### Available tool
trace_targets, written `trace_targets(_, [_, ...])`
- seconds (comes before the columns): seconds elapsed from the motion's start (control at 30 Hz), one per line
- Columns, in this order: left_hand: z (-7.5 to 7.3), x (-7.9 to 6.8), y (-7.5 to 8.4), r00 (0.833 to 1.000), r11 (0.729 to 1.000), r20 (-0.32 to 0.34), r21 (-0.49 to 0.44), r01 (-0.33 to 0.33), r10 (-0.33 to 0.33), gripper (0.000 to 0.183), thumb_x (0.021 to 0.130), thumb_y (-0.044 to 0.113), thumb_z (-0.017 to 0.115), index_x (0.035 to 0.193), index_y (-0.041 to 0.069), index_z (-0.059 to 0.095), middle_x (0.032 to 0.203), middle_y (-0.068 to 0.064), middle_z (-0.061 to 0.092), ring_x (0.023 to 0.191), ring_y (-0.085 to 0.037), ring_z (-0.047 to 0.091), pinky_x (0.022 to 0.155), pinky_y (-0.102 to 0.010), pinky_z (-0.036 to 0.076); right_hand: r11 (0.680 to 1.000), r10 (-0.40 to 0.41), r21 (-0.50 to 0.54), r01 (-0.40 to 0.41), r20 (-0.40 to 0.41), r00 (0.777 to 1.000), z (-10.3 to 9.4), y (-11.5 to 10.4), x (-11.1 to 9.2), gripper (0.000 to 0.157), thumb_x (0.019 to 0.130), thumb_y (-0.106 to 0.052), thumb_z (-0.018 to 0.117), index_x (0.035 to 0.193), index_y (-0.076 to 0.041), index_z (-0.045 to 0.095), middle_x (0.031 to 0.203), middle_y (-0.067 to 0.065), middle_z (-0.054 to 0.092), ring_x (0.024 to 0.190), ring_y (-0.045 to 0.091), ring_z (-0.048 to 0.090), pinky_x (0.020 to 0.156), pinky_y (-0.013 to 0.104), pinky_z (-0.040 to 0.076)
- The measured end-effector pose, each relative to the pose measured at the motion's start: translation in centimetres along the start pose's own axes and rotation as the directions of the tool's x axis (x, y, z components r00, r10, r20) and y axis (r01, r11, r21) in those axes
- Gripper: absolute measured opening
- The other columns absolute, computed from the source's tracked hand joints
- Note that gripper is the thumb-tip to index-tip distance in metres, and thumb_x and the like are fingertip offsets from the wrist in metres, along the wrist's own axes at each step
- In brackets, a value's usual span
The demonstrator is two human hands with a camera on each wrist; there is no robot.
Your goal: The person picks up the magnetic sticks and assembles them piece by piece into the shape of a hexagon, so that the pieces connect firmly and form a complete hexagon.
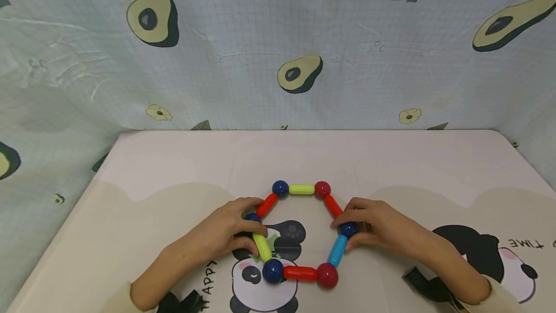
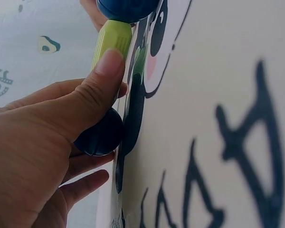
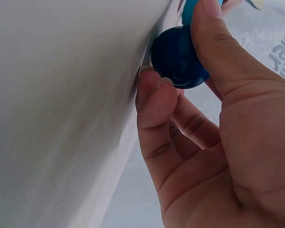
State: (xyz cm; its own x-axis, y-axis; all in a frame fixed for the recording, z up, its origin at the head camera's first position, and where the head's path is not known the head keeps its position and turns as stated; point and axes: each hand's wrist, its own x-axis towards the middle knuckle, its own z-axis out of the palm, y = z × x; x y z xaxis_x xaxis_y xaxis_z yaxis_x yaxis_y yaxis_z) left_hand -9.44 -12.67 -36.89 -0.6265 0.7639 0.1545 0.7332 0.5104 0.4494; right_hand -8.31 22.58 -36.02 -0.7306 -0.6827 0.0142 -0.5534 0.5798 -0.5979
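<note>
On the table lies a closed ring of magnetic building sticks and balls. My left hand [image 1: 234, 226] grips the ring's left side, with its thumb on the yellow-green stick [image 2: 115, 35] and its fingers around a dark blue ball [image 2: 102, 135]. Opposite it, my right hand [image 1: 369, 221] holds another dark blue ball [image 3: 178, 57], the thumb reaching onto the light blue stick [image 1: 337, 251]. A red stick [image 1: 300, 273] joins a blue ball [image 1: 273, 271] and a red ball [image 1: 327, 275] on the near side. Along the far side a yellow-green stick [image 1: 301, 189] links a blue ball [image 1: 280, 188] and a red ball [image 1: 322, 189].
The ring sits over a panda print [image 1: 265, 293] on the beige table cover [image 1: 173, 158]. Another animal print [image 1: 473, 250] lies beneath the right forearm. A pale avocado-patterned sheet [image 1: 243, 23] rises behind the table's far edge.
</note>
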Motion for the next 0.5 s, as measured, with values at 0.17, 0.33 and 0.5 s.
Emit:
trace_targets(0.17, [-0.04,-0.12,-0.07,1.000,1.000,0.002,0.017,0.005,-0.005,0.032,0.073,0.039,0.077,0.101,0.025,0.073,0.130,-0.014,0.053,0.119,-0.031,0.050,0.096,-0.047,0.042,1.000,-0.005,0.002,0.005,-0.004,1.000,0.05,-0.09,0.08,0.038,0.081,-0.048,0.068,0.112,-0.025,0.069,0.098,-0.011,0.056,0.083,0.007,0.052,0.068,0.022,0.050])
trace_targets(0.33, [-0.06,-0.11,-0.16,1.000,0.999,-0.006,0.036,-0.009,0.010,0.033,0.073,0.041,0.075,0.101,0.024,0.073,0.129,-0.014,0.053,0.119,-0.031,0.050,0.096,-0.047,0.042,1.000,-0.015,0.017,0.015,-0.006,1.000,0.05,-0.08,0.07,0.037,0.081,-0.046,0.069,0.111,-0.024,0.070,0.098,-0.011,0.056,0.082,0.007,0.053,0.067,0.022,0.050])
trace_targets(0.5, [-0.17,0.09,-0.19,1.000,0.998,-0.008,0.059,-0.023,0.024,0.033,0.073,0.040,0.076,0.101,0.023,0.073,0.128,-0.014,0.054,0.118,-0.031,0.051,0.094,-0.047,0.043,1.000,-0.010,0.008,0.010,-0.008,1.000,-0.04,-0.04,0.07,0.037,0.081,-0.046,0.069,0.111,-0.025,0.070,0.098,-0.011,0.055,0.082,0.007,0.052,0.066,0.021,0.050])
